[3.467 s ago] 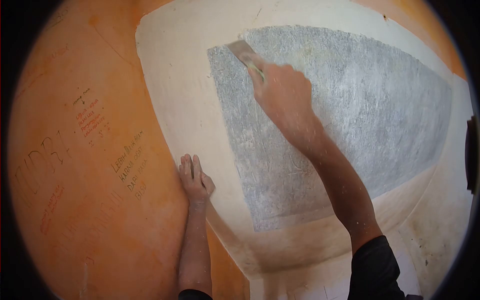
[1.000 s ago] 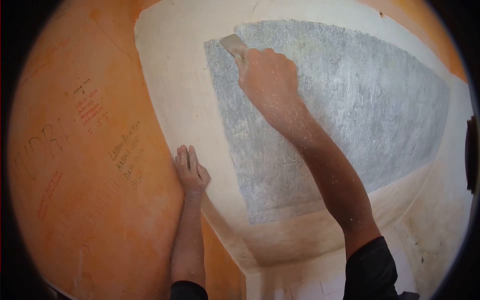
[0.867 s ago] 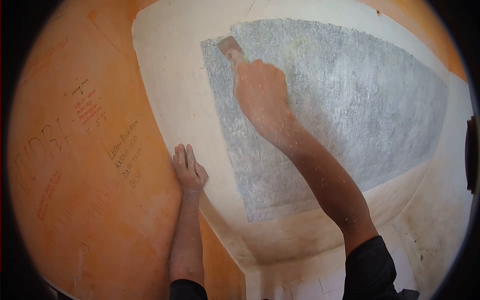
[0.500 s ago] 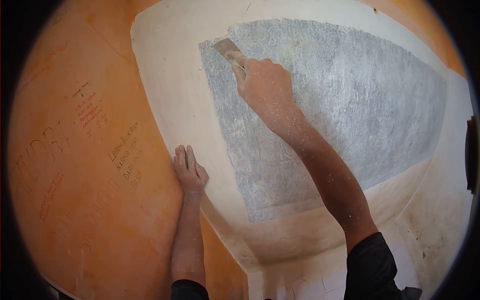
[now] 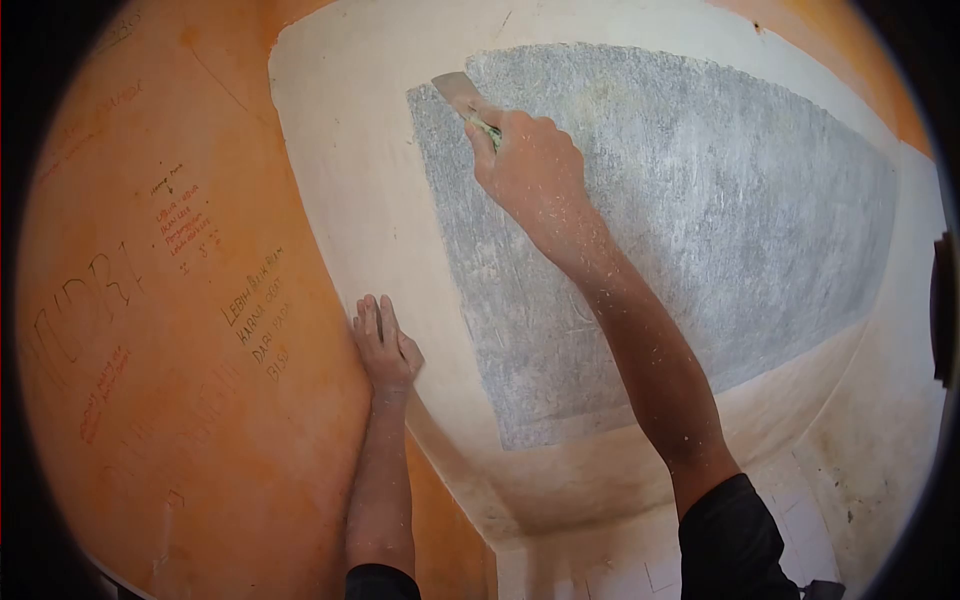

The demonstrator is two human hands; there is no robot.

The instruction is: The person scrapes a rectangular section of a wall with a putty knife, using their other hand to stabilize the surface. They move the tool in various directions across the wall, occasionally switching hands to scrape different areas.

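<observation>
The right hand (image 5: 540, 170) is closed around the handle of a scraper (image 5: 458, 92). The scraper's broad metal blade points up and to the left at the upper left corner of a rough gray patch (image 5: 700, 230), where the patch meets the cream-colored wall (image 5: 350, 150). At this corner the patch's top edge is stepped, sitting lower left of the blade than right of it. Whether the blade presses on the surface cannot be told.

The left hand (image 5: 387, 345) grasps nothing; its fingers point upward and it lies against the wall where the cream area borders the orange wall (image 5: 180, 420). A bare cream strip separates it from the patch's left edge, and it is well apart from the scraper.

The patch spreads wide to the right of the right hand, with a cream margin above and below it, and the right forearm crosses its lower part. Pale flecks dot both forearms, which end in black sleeves (image 5: 735, 540). Handwriting (image 5: 255, 315) marks the orange wall left of the left hand.
</observation>
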